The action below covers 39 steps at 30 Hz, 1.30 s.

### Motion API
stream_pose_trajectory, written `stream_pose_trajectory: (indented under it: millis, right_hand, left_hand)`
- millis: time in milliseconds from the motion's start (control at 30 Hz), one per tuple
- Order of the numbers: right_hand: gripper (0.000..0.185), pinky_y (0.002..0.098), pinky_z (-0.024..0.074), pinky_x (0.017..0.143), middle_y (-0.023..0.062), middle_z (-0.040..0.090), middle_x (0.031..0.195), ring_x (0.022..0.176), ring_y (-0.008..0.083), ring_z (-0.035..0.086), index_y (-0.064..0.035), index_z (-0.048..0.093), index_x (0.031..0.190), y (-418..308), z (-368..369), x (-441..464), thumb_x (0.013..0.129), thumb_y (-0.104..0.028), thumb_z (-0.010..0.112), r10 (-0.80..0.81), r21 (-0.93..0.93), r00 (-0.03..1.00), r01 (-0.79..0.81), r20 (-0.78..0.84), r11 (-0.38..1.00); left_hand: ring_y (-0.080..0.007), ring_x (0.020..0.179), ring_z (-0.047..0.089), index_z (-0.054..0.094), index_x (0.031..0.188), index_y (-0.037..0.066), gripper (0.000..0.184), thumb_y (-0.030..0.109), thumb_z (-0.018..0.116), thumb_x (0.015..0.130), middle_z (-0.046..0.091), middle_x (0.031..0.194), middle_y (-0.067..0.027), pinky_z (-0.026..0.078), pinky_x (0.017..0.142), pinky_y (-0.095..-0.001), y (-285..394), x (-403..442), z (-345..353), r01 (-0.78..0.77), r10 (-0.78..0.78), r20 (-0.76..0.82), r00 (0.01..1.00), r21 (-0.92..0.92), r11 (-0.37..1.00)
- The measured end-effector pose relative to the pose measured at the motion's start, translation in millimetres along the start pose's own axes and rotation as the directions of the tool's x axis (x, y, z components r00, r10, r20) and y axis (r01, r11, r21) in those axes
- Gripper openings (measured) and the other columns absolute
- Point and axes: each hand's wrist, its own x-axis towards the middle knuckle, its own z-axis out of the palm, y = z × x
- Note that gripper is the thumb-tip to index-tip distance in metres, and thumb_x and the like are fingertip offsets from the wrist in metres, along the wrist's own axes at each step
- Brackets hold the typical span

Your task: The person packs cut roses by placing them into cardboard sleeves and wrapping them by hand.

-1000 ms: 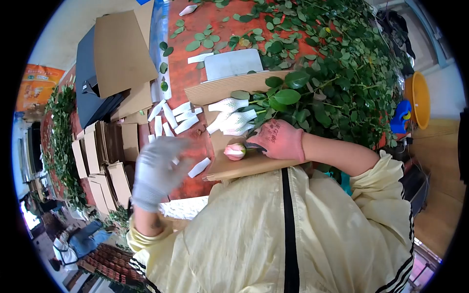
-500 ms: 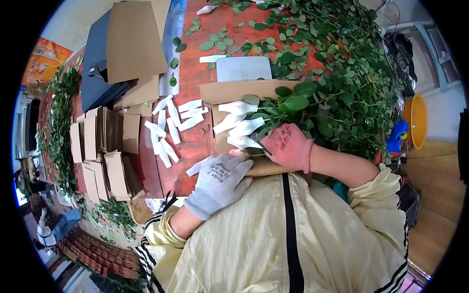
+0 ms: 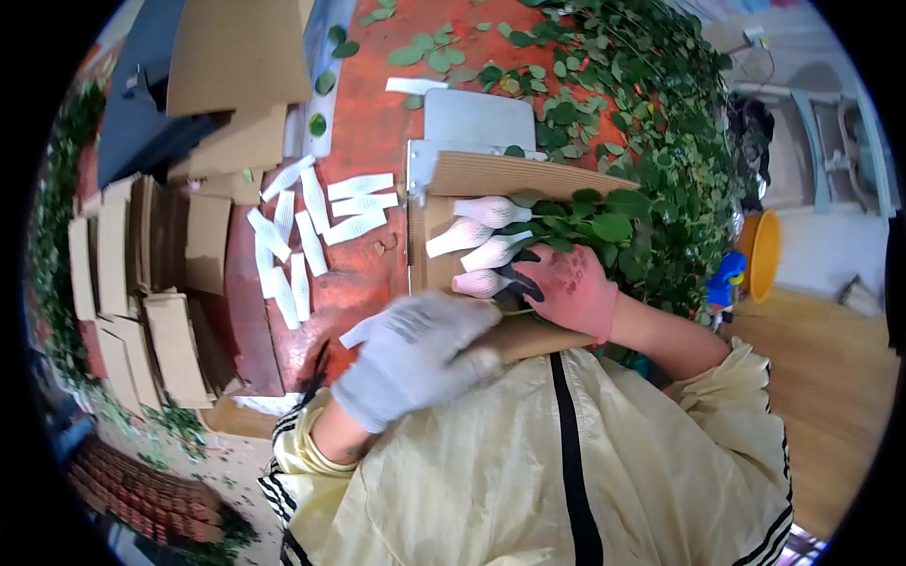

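Observation:
Several rose buds in white mesh sleeves, pinkish beneath, lie side by side on a corrugated cardboard sheet, with leafy stems stretching right. My right hand, in a pink glove with dark fingertips, is closed around stems just below the nearest bud. My left hand, in a grey glove, is blurred by motion just left of the buds. Its fingers point right, thumb apart, and nothing shows in them. Loose white mesh sleeves are scattered on the red table to the left.
Stacks of folded cardboard stand at the left. Large cardboard sheets lie behind them. A grey metal plate is beyond the buds. Cut foliage heaps along the right side. A yellow basin stands at far right.
My left hand has drawn slightly down from the buds and its fingers have spread. My right hand keeps hold of the stems. The view has shifted, and the buds appear farther right.

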Motion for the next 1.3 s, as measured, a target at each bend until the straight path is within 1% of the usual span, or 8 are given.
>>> stream_pose_trajectory:
  millis: [133, 200, 400, 633, 767, 1000, 1167, 1300]
  right_hand:
    - [0.035, 0.0403, 0.0309, 0.092, 0.0009, 0.058, 0.100, 0.095, 0.0147, 0.056, -0.0289, 0.058, 0.111, -1, 31, -2, 0.077, -0.034, 0.060, -0.103, -0.137, 0.908, 0.051, -0.406, 0.989]
    - [0.039, 0.0416, 0.0343, 0.093, 0.0056, 0.058, 0.101, 0.098, 0.0210, 0.056, -0.0227, 0.059, 0.110, -6, 21, -3, 0.072, -0.027, 0.067, 0.095, -0.026, 0.983, -0.101, -0.157, 0.995]
    - [0.040, 0.0418, 0.0468, 0.076, 0.0174, 0.057, 0.098, 0.090, 0.0373, 0.057, -0.0046, 0.062, 0.102, -6, 6, 3, 0.064, -0.005, 0.073, 0.073, 0.158, 0.983, -0.045, -0.171, 0.986]
    - [0.042, 0.0408, 0.0470, 0.076, 0.0174, 0.058, 0.098, 0.087, 0.0350, 0.058, -0.0034, 0.062, 0.104, -6, 9, 0, 0.063, -0.005, 0.073, 0.100, 0.142, 0.979, -0.075, -0.177, 0.987]
    - [0.041, 0.0399, 0.0475, 0.076, 0.0177, 0.058, 0.098, 0.087, 0.0348, 0.058, -0.0036, 0.062, 0.104, -6, 6, -1, 0.064, -0.007, 0.073, 0.145, 0.218, 0.981, -0.115, -0.128, 0.969]
    - [0.043, 0.0406, 0.0467, 0.076, 0.0141, 0.056, 0.100, 0.087, 0.0329, 0.057, -0.0103, 0.056, 0.113, 1, -3, 0, 0.072, -0.015, 0.068, 0.078, 0.204, 0.995, -0.062, -0.069, 0.977]
    - [0.037, 0.0389, 0.0392, 0.085, 0.0039, 0.054, 0.104, 0.087, 0.0209, 0.059, -0.0210, 0.051, 0.120, 10, 27, -7, 0.085, -0.034, 0.049, 0.017, 0.018, 0.979, -0.013, -0.203, 1.000]
    - [0.037, 0.0406, 0.0407, 0.082, 0.0042, 0.054, 0.106, 0.087, 0.0207, 0.059, -0.0222, 0.052, 0.118, 9, 29, -5, 0.083, -0.033, 0.054, -0.004, 0.051, 0.970, 0.017, -0.242, 0.999]
  left_hand:
    - [-0.0271, 0.069, 0.059, 0.065, 0.097, 0.004, 0.021, 0.015, 0.061, 0.079, 0.059, 0.074, -0.0124, 0.046, 0.063, -0.0358, -46, -17, -9, 0.160, -0.202, -0.370, 0.907, -0.143, 0.977]
    - [-0.0261, 0.069, 0.059, 0.065, 0.095, 0.005, 0.020, 0.014, 0.061, 0.077, 0.057, 0.072, -0.0105, 0.046, 0.063, -0.0357, -59, -18, -4, 0.163, -0.246, -0.427, 0.870, -0.221, 0.961]
    - [-0.0257, 0.073, 0.058, 0.065, 0.088, 0.010, 0.016, 0.013, 0.062, 0.072, 0.056, 0.076, -0.0062, 0.046, 0.065, -0.0363, -87, -14, 9, 0.120, -0.138, -0.300, 0.944, -0.077, 0.990]
    - [-0.0257, 0.070, 0.058, 0.065, 0.085, 0.011, 0.015, 0.016, 0.065, 0.071, 0.055, 0.074, -0.0064, 0.046, 0.062, -0.0366, -98, -20, 16, 0.063, -0.110, -0.344, 0.933, -0.144, 0.988]
    - [-0.0258, 0.068, 0.058, 0.063, 0.080, 0.012, 0.012, 0.020, 0.065, 0.072, 0.056, 0.074, -0.0060, 0.045, 0.059, -0.0371, -73, -11, 10, 0.059, -0.148, -0.342, 0.928, -0.258, 0.964]
    - [-0.0262, 0.069, 0.060, 0.059, 0.077, 0.011, 0.014, 0.024, 0.055, 0.078, 0.058, 0.074, -0.0071, 0.046, 0.059, -0.0391, -44, 6, 13, 0.222, -0.215, -0.082, 0.973, 0.088, 0.971]
    - [-0.0290, 0.069, 0.059, 0.058, 0.076, 0.008, 0.011, 0.020, 0.057, 0.075, 0.058, 0.074, -0.0100, 0.045, 0.059, -0.0407, -41, 12, 16, 0.277, -0.242, -0.184, 0.953, 0.197, 0.940]
    - [-0.0287, 0.069, 0.059, 0.061, 0.080, 0.008, 0.013, 0.019, 0.062, 0.073, 0.059, 0.074, -0.0103, 0.046, 0.061, -0.0387, -26, 14, 11, 0.302, -0.258, -0.247, 0.934, 0.163, 0.939]
